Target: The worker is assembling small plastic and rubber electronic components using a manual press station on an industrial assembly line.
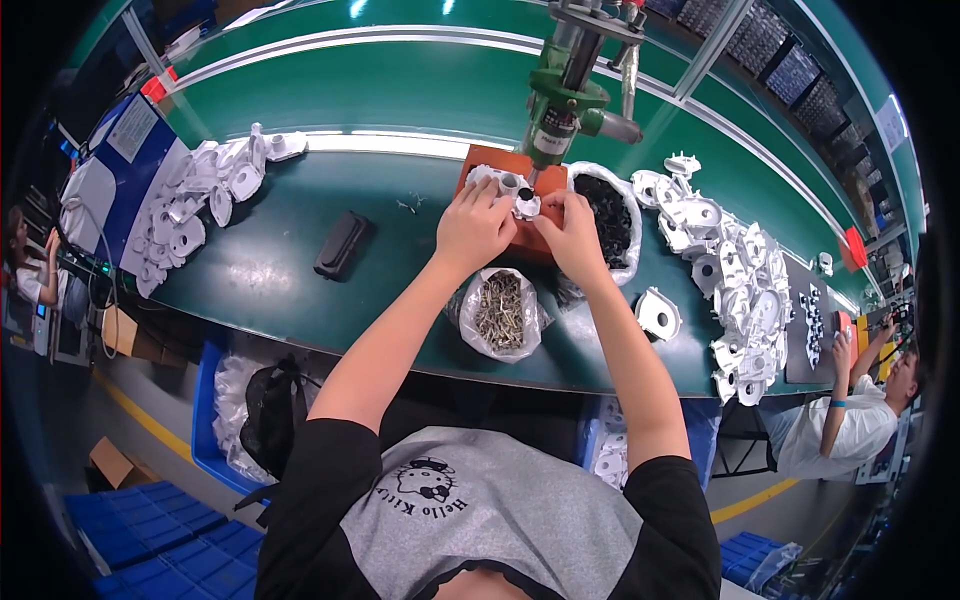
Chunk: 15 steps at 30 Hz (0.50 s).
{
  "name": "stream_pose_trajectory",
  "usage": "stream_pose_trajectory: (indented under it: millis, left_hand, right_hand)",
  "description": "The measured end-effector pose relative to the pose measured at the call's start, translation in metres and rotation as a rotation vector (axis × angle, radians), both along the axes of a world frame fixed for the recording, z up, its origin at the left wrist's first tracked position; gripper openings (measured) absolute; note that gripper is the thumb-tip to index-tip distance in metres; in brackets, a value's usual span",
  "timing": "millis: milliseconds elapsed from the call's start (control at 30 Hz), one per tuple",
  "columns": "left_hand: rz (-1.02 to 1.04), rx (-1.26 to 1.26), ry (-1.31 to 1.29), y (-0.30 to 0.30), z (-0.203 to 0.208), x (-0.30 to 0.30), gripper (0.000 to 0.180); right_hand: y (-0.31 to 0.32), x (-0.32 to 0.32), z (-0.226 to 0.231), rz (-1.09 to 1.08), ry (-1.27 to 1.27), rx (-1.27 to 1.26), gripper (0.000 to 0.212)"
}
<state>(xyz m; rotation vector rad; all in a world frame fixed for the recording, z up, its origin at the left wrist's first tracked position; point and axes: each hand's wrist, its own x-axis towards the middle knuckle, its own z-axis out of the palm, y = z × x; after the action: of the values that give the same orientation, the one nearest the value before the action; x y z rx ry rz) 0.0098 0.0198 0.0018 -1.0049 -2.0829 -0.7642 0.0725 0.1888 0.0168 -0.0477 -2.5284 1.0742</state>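
A white plastic housing (509, 184) with round openings and a black insert lies on an orange block (482, 155), under the tip of a green bench press (553, 128). My left hand (476, 228) grips its left side, fingers curled over the top. From the right, my right hand (573, 238) holds its edge with thumb and fingers; part of that grip is hidden. Right of the block stands a clear bag of small black parts (607, 215). In front of the block, an open bag of metal screws or pins (500, 313) sits between my forearms.
White housings are heaped at left (187, 205) and at right (745, 290), with a single housing (658, 314) nearer me. A black case (343, 245) lies on the green table (275, 255). A co-worker (845, 425) sits far right. Blue bins (207, 400) stand below the table.
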Motion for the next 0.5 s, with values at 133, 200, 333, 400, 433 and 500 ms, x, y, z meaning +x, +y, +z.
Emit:
stream_pose_trajectory:
  millis: [133, 200, 333, 400, 433, 500]
  left_hand:
    - [0.003, -0.001, -0.013, -0.001, -0.001, -0.002, 0.011]
    - [0.005, 0.000, -0.001, 0.000, -0.003, -0.003, 0.011]
    - [0.009, 0.010, 0.001, 0.001, -0.003, -0.003, 0.011]
    - [-0.004, 0.019, 0.014, 0.002, -0.003, -0.003, 0.011]
    - [-0.002, 0.017, 0.013, 0.001, -0.003, -0.003, 0.011]
    - [0.003, 0.016, 0.011, 0.002, -0.003, -0.002, 0.010]
  right_hand:
    - [-0.025, 0.038, 0.014, 0.041, 0.104, -0.027, 0.018]
    - [-0.030, 0.050, 0.020, 0.123, 0.114, 0.129, 0.016]
    - [-0.041, 0.064, 0.020, 0.293, 0.097, 0.241, 0.011]
    - [-0.042, 0.069, 0.024, 0.284, 0.114, 0.333, 0.010]
    - [-0.041, 0.070, 0.024, 0.274, 0.131, 0.424, 0.010]
    - [-0.039, 0.073, 0.022, 0.276, 0.137, 0.435, 0.010]
